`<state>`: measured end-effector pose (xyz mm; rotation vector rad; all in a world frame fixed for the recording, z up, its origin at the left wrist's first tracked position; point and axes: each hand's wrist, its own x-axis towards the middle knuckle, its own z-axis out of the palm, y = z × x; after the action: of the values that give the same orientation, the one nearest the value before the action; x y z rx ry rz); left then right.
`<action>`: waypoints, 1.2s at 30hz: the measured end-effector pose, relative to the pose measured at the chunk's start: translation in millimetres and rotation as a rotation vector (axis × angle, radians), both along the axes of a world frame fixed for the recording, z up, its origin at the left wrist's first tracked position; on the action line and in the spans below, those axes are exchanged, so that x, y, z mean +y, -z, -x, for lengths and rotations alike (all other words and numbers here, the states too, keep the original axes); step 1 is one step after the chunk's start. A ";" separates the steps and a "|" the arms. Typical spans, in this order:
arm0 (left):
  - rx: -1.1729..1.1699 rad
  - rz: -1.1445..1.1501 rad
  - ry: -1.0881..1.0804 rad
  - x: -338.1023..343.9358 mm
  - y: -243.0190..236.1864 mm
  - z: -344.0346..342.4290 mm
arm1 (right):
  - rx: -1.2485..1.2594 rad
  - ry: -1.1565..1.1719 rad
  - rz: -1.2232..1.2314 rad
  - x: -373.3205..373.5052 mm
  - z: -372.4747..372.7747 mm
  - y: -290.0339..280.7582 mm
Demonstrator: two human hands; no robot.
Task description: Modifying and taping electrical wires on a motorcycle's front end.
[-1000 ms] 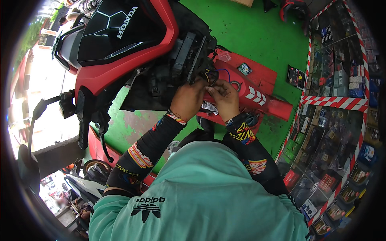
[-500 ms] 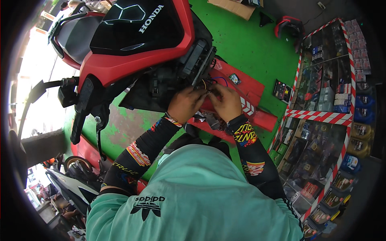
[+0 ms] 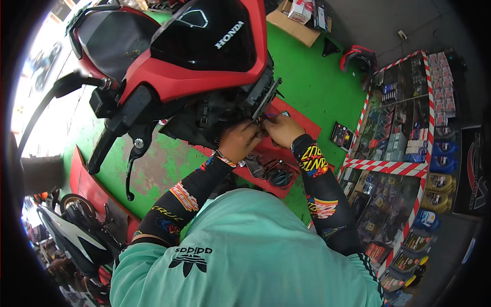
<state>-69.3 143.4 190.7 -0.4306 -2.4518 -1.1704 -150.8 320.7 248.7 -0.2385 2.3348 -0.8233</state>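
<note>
A red and black motorcycle [image 3: 192,77] fills the upper left, its front end bare of its covers. Both hands work close together at the exposed front. My left hand [image 3: 240,141] has its fingers curled beside the black front bracket [image 3: 267,97]. Just right of it, my right hand [image 3: 282,129] pinches at thin wires [image 3: 263,118], of which only a short bit shows. The fingertips of both hands nearly meet, and they hide most of what lies between them.
Loose parts [image 3: 263,169] lie on a red lift platform [image 3: 286,187] below the hands. The brake lever [image 3: 132,169] sticks out at left. On the right stands a glass display case [image 3: 388,166] edged with striped tape, with bottles [image 3: 444,156] beside it. A cardboard box [image 3: 291,28] sits at the back.
My view has shifted, so the motorcycle appears lower and further right. Both hands stay together at the wiring, and the blue and yellow wires that showed before are now mostly covered.
</note>
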 end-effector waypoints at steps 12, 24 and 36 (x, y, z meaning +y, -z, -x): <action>-0.027 0.073 -0.014 15.2 24.4 1.5 | -0.279 0.264 0.324 11.4 3.8 10.5; -0.168 -0.071 -0.154 13.8 -0.8 -3.6 | 0.557 -0.126 0.447 20.0 -15.0 38.3; -0.098 -0.088 -0.136 17.4 13.0 -1.3 | 0.506 -0.044 0.464 18.8 -39.4 35.6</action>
<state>-68.0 160.8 177.7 -0.1815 -2.4564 -1.2626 -111.4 339.5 213.1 -0.7692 2.5403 -1.4086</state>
